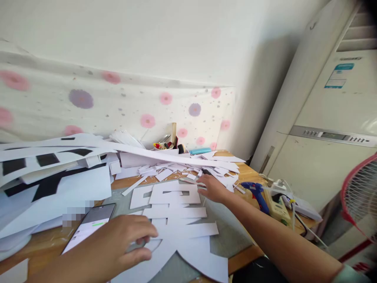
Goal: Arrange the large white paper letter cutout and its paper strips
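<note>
- left hand flat, fingers spread, pressing the white paper cutout
- right hand open on the cutout's top edge
- phone beside it, text unreadable

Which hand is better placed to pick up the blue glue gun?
Right, probably. The right hand rests at the far edge of the white cutout, nearer the glue gun on that side of the table. The left hand lies on the cutout's near-left part, beside the phone.
</note>
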`<state>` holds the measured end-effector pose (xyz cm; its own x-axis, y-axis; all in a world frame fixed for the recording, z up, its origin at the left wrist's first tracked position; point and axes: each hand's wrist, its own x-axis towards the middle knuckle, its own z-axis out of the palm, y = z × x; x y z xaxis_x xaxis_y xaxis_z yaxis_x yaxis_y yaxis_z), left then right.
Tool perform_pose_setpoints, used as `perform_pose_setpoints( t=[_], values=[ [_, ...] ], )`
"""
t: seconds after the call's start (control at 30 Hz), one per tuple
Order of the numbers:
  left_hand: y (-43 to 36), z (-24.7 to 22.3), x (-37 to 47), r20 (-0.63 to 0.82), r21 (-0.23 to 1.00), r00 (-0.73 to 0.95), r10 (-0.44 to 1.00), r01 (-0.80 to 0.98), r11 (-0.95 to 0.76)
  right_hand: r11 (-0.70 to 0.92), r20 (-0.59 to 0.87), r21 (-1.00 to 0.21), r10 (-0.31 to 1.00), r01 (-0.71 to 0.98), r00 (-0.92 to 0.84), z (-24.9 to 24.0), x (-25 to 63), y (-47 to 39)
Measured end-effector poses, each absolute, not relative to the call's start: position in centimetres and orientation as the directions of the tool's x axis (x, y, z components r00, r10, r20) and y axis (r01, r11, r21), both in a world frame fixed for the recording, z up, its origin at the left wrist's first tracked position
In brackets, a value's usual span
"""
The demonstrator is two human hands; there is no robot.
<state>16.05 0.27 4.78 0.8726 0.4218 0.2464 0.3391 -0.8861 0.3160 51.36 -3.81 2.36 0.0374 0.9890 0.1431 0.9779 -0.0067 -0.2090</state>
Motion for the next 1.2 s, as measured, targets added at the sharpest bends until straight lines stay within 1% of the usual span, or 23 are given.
perform_pose_setpoints(
  t=[0.03, 0.07, 0.1, 0.13, 0.17, 0.23, 0.3, 0.37, 0.47, 0.6, 0.7, 0.8, 0.9, 0.97, 1.03, 1.13, 1.2],
  values=[
    [0.4, 5.1, 17.4, 0.162, 0.391, 0.899, 0.406, 0.319, -0.863, -0.004, 0.155, -0.176, 0.987, 0.984, 0.032, 2.8, 51.4, -2.6],
    [0.6, 5.1, 18.5, 0.156, 0.436, 0.895, 0.418, 0.317, -0.842, -0.001, 0.162, -0.142, 0.987, 0.99, 0.024, 3.3, 51.4, -1.3],
    [0.8, 4.8, 19.3, 0.179, 0.454, 0.888, 0.423, 0.307, -0.837, 0.002, 0.164, -0.109, 0.986, 0.994, 0.016, 3.7, 51.3, 0.1],
    [0.9, 4.2, 19.8, 0.238, 0.448, 0.872, 0.428, 0.292, -0.845, 0.004, 0.16, -0.077, 0.987, 0.997, 0.009, 4.1, 51.2, 1.6],
    [0.9, 3.5, 20.0, 0.32, 0.414, 0.855, 0.408, 0.261, -0.872, 0.004, 0.155, -0.048, 0.988, 0.999, 0.003, 4.3, 51.0, 3.1],
    [0.6, 1.9, 19.8, 0.47, 0.302, 0.834, 0.289, 0.156, -0.94, -0.004, 0.143, 0.004, 0.99, 1.0, 0.004, 4.7, 50.6, 6.1],
    [0.2, 0.7, 19.3, 0.562, 0.189, 0.807, 0.178, 0.084, -0.978, -0.024, 0.139, 0.045, 0.99, 0.999, 0.017, 4.7, 50.2, 8.8],
    [-0.1, 0.1, 19.1, 0.633, 0.117, 0.763, 0.129, 0.071, -0.991, -0.043, 0.141, 0.073, 0.989, 0.996, 0.032, 4.6, 49.6, 11.1],
    [0.2, 0.1, 19.1, 0.714, 0.085, 0.692, 0.109, 0.069, -0.994, -0.058, 0.136, 0.093, 0.99, 0.994, 0.045, 4.4, 48.5, 13.5],
    [0.9, 0.1, 19.2, 0.728, 0.112, 0.666, 0.159, 0.112, -0.987, -0.098, 0.134, 0.105, 0.987, 0.99, 0.083, 5.1, 47.2, 14.4],
    [1.1, -0.1, 19.2, 0.714, 0.129, 0.676, 0.182, 0.129, -0.983, -0.164, 0.209, 0.112, 0.968, 0.98, 0.138, 7.5, 46.9, 13.6],
    [1.3, -0.1, 19.1, 0.711, 0.131, 0.682, 0.171, 0.11, -0.985, -0.226, 0.349, 0.119, 0.921, 0.967, 0.173, 11.2, 47.2, 11.6],
    [1.6, 0.2, 18.9, 0.714, 0.157, 0.674, 0.188, 0.108, -0.982, -0.289, 0.461, 0.129, 0.865, 0.949, 0.2, 15.2, 47.9, 8.2],
    [1.8, 0.5, 18.8, 0.719, 0.182, 0.661, 0.216, 0.121, -0.976, -0.338, 0.495, 0.134, 0.837, 0.932, 0.233, 17.4, 48.3, 5.1],
    [2.0, 0.7, 18.8, 0.721, 0.202, 0.651, 0.238, 0.131, -0.971, -0.421, 0.538, 0.15, 0.794, 0.895, 0.283, 19.1, 48.5, 1.8],
    [1.9, 0.9, 18.8, 0.715, 0.22, 0.648, 0.261, 0.146, -0.964, -0.48, 0.493, 0.223, 0.806, 0.848, 0.326, 20.6, 48.9, -2.8],
    [1.8, 1.0, 18.9, 0.713, 0.226, 0.645, 0.276, 0.162, -0.961, -0.426, 0.378, 0.272, 0.872, 0.863, 0.312, 21.0, 49.5, -5.1]
  ],
)
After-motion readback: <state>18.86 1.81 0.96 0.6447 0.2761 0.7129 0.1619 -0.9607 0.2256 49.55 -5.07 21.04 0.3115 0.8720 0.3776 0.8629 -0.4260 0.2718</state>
